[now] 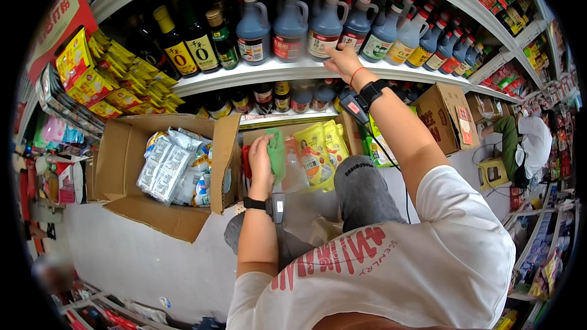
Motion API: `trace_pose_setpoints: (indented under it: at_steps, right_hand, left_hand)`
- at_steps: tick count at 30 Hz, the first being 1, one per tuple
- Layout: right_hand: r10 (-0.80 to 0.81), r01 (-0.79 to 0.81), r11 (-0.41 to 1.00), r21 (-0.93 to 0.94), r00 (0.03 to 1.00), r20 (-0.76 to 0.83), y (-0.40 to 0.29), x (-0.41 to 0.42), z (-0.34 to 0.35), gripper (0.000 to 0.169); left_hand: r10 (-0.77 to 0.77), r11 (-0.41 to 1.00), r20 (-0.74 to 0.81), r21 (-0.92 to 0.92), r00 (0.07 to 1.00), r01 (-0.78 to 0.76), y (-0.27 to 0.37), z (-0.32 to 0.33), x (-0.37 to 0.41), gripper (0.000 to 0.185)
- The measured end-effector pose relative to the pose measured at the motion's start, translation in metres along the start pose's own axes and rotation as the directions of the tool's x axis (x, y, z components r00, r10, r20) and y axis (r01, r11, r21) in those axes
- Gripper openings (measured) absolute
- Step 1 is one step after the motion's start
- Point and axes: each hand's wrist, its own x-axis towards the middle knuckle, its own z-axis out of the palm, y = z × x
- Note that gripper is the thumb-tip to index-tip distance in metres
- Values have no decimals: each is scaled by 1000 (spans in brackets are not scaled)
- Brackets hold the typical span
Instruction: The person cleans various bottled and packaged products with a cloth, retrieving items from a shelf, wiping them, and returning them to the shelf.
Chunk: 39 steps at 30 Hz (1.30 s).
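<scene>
My left hand (260,159) holds a folded green cloth (276,158) above a low carton. My right hand (345,62) is raised to the shelf edge, its fingers spread in front of two handled plastic bottles with red caps. Its fingertips overlap the lower label of one dark-liquid bottle (324,27) and the base of the bottle (355,25) to its right; whether they press on either is unclear. More handled bottles (289,27) line the white shelf (275,68). Yellow pouches (316,153) stand in the low carton in front of me.
To the left, an open cardboard box (160,220) contains plastic-wrapped packets. Yellow sachets (105,82) hang beside the shelf. Glass sauce bottles (202,41) stand left of the handled ones. At right are a closed carton (442,119), a yellow stool (493,173) and a crouching person (532,142).
</scene>
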Motion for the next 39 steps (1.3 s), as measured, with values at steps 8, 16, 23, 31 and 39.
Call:
trace_pose_setpoints:
  at_steps: [8, 16, 23, 31, 39]
  right_hand:
    - [-259, 209, 937, -278, 953, -157, 5, 18, -11, 40]
    - [-754, 405, 623, -669, 539, -376, -43, 49, -74, 56]
    - [-755, 271, 478, -836, 612, -234, -62, 47, -77, 48]
    - [-604, 238, 490, -839, 787, -129, -66, 35, -88, 39]
    - [-469, 459, 882, -111, 878, -95, -49, 37, -96, 17]
  left_hand:
    - [10, 1000, -21, 24, 1000, -10, 1, 1, 0, 20]
    - [-19, 999, 2, 38, 1000, 19, -6, 7, 3, 18]
    - [-29, 999, -6, 23, 1000, 29, -3, 16, -1, 17]
    - [-68, 997, 31, 41, 997, 66, -2, 18, -1, 20]
    - [-45, 997, 5, 63, 999, 45, -5, 20, 2, 19]
